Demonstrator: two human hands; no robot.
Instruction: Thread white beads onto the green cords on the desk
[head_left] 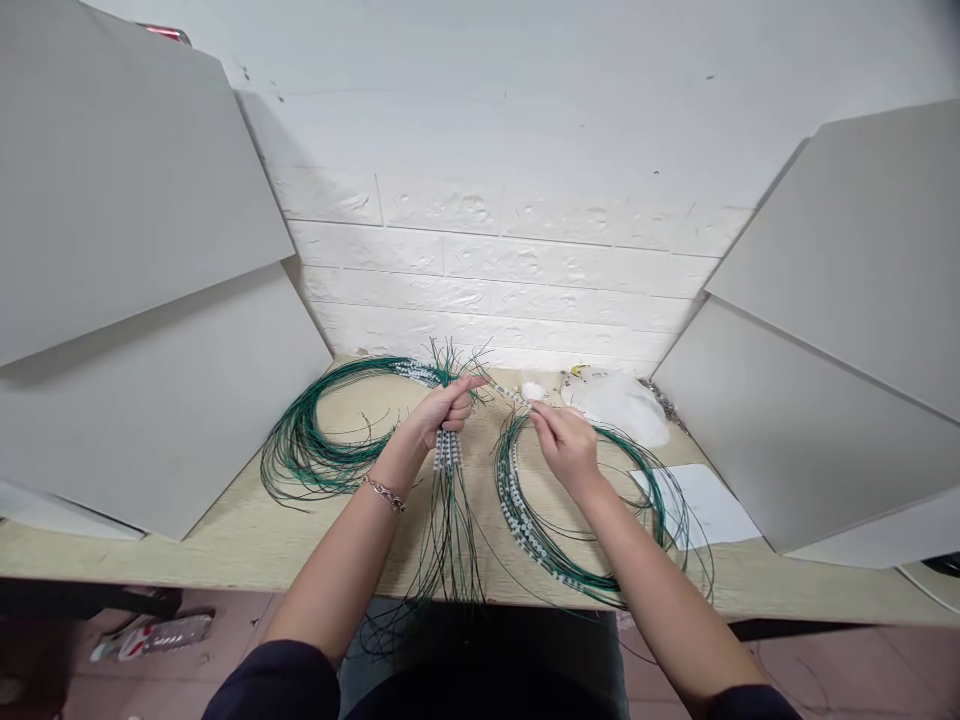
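Observation:
My left hand [444,408] is closed round a bundle of thin green wires [448,520] with small white beads on them; the bundle hangs down past the table's front edge. My right hand [564,440] pinches one beaded strand [507,391] that runs across to the left hand. Under the right hand lies a coil of green beaded wire [525,520]. A larger coil of green wire [307,440] lies to the left of the left hand. A bracelet sits on my left wrist.
The wooden table [247,540] stands against a white brick wall. Grey boards [150,300] lean at the left and grey boards [825,400] at the right. A white bag [619,402] and a sheet of paper [709,500] lie at the right. A plastic bottle [161,634] lies on the floor.

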